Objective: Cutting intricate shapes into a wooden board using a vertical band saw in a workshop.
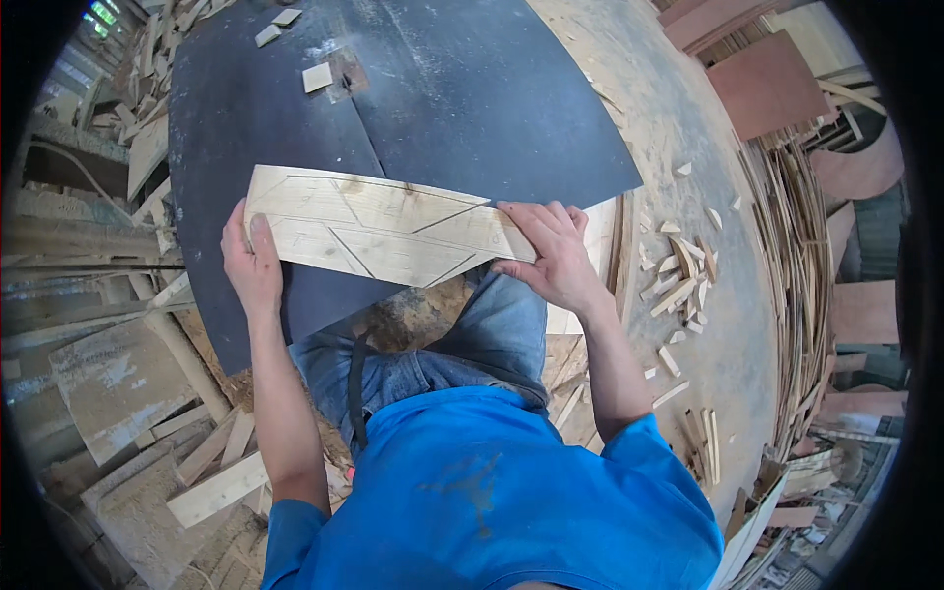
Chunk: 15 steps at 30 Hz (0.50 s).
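Observation:
A pale wooden board (369,221), marked with several dark slanted lines and thin long ones, lies level in front of me over the near part of a dark table (492,108). My left hand (255,270) grips its left end, thumb on the top face and fingers round the end edge. At the right end, my right hand (554,251) is closed on the narrower part, its fingers over the top and its thumb by the near edge. Whether the board rests on the table cannot be made out. The fingers' undersides are hidden.
A slit runs through the tabletop to a small worn insert (346,74), with a square wood offcut (317,78) beside it. Curved wood scraps (678,275) litter the dusty floor at right. Stacked thin strips (792,285) and reddish panels (767,84) stand beyond. Timber scraps (218,487) pile up at left.

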Each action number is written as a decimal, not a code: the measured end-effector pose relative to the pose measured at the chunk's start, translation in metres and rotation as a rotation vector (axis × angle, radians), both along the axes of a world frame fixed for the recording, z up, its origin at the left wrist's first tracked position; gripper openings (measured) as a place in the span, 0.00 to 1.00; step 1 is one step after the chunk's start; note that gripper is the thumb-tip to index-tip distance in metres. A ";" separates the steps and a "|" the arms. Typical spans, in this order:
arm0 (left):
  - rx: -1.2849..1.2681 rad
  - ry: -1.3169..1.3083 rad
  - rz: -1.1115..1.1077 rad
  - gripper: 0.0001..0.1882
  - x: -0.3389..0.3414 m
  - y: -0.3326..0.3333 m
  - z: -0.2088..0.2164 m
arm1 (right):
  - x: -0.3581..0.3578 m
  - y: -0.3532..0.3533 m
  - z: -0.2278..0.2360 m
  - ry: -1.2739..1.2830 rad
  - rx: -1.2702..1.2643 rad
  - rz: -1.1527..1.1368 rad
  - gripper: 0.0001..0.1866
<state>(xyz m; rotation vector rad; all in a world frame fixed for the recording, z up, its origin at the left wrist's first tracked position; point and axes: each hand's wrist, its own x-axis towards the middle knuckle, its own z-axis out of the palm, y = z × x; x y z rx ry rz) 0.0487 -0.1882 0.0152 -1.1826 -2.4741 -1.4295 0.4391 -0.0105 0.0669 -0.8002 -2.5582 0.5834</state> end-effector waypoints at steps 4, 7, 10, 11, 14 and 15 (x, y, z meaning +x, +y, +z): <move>-0.022 -0.011 0.000 0.22 0.001 -0.001 0.002 | 0.001 0.009 -0.007 0.066 -0.030 0.069 0.42; -0.028 -0.022 0.005 0.22 0.001 -0.001 0.004 | 0.000 0.007 -0.006 0.077 -0.027 0.050 0.43; -0.006 -0.036 0.006 0.22 -0.001 -0.002 0.000 | -0.002 0.001 -0.002 0.064 -0.057 -0.004 0.44; -0.005 -0.037 0.009 0.22 -0.001 -0.001 0.000 | -0.002 -0.001 -0.001 0.069 -0.082 -0.042 0.44; -0.001 -0.023 0.020 0.22 0.001 0.001 0.000 | 0.000 -0.005 -0.012 0.168 -0.068 -0.091 0.43; 0.003 -0.025 0.017 0.22 0.001 0.001 0.000 | 0.002 -0.007 -0.013 0.169 -0.068 -0.084 0.43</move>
